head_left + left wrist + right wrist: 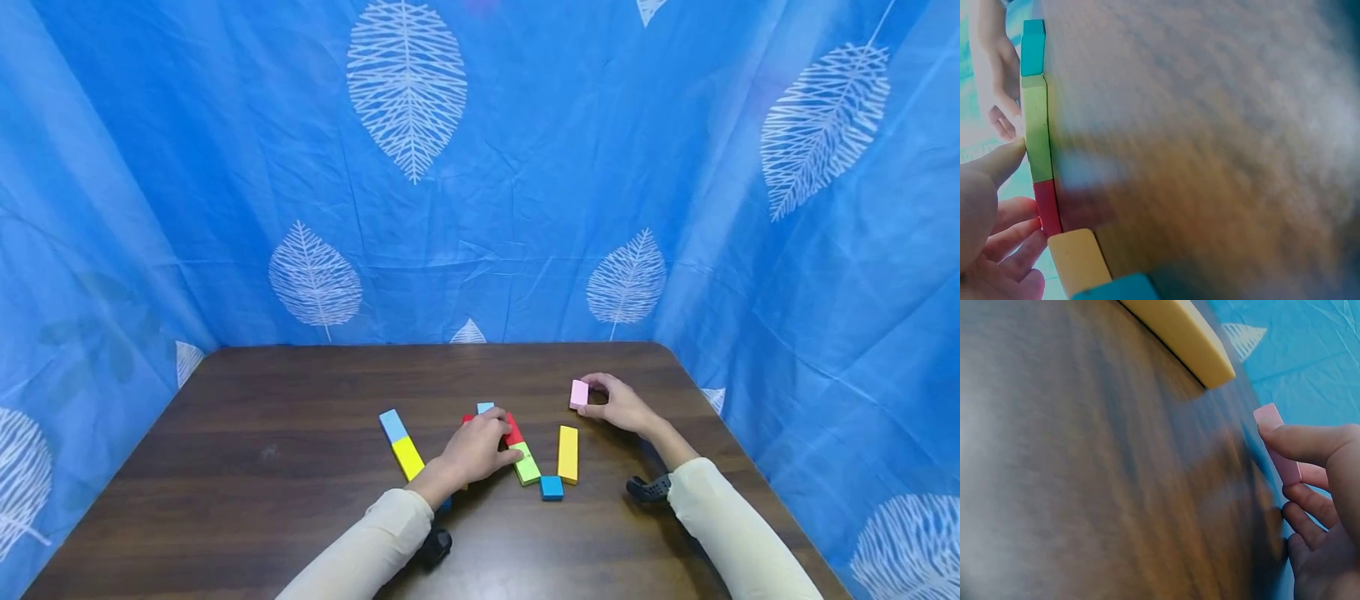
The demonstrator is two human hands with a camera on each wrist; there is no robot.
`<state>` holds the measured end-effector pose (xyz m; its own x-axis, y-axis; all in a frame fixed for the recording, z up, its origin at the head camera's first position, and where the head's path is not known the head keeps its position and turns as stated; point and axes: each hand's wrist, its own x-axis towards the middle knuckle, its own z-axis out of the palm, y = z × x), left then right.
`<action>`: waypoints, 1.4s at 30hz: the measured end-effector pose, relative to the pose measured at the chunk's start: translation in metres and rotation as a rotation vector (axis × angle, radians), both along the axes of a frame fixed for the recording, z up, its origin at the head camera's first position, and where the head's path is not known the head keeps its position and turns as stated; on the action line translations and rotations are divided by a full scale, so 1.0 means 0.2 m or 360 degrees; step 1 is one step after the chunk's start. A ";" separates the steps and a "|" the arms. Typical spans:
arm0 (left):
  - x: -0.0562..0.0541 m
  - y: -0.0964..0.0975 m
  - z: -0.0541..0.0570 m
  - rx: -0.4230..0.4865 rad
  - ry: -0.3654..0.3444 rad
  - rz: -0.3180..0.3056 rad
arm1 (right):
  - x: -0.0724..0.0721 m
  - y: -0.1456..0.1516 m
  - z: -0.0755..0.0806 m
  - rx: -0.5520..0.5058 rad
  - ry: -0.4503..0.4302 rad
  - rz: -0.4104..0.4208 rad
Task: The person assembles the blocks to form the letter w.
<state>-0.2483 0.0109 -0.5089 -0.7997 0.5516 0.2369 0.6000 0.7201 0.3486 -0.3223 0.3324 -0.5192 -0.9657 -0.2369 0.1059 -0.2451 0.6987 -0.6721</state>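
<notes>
My right hand [618, 406] pinches a small pink block [579, 394] between thumb and fingers, at the right rear of the table. In the right wrist view, the thumb lies across the pink block [1282, 453]. My left hand [476, 446] reaches over a zigzag row of coloured blocks. Its thumb touches the green block [1037, 128] and its fingers touch the red block [1047, 207], as the left wrist view shows. The green block [527, 465] meets a blue block [551, 488], which adjoins an orange-yellow block [567, 454]. The left hand hides part of the row.
Light blue [392, 426] and yellow [408, 458] blocks form a slanted line left of the left hand. Another light blue block [485, 407] shows behind its fingers. All lie on a dark wooden table [285, 492], with a blue leaf-patterned curtain [510, 167] behind.
</notes>
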 end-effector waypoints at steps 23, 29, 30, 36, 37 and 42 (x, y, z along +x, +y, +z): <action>0.00 0.02 0.02 -0.0003 -0.0038 0.0018 | 0.08 -0.04 0.04 -0.0012 -0.0044 0.0179; 0.00 0.02 0.02 -0.0001 -0.0059 0.0027 | 0.10 -0.05 0.04 -0.0005 -0.0039 0.0230; 0.00 0.02 0.02 0.0002 -0.0060 0.0028 | 0.10 -0.05 0.04 0.0005 -0.0040 0.0234; 0.00 0.01 0.03 0.0007 -0.0054 0.0023 | 0.13 -0.06 0.03 0.0121 0.0003 0.0324; 0.00 0.01 0.03 0.0006 -0.0053 0.0023 | 0.13 -0.06 0.03 0.0139 0.0022 0.0346; 0.00 0.01 0.04 -0.0002 -0.0054 0.0022 | 0.12 -0.05 0.02 0.0157 0.0117 0.0432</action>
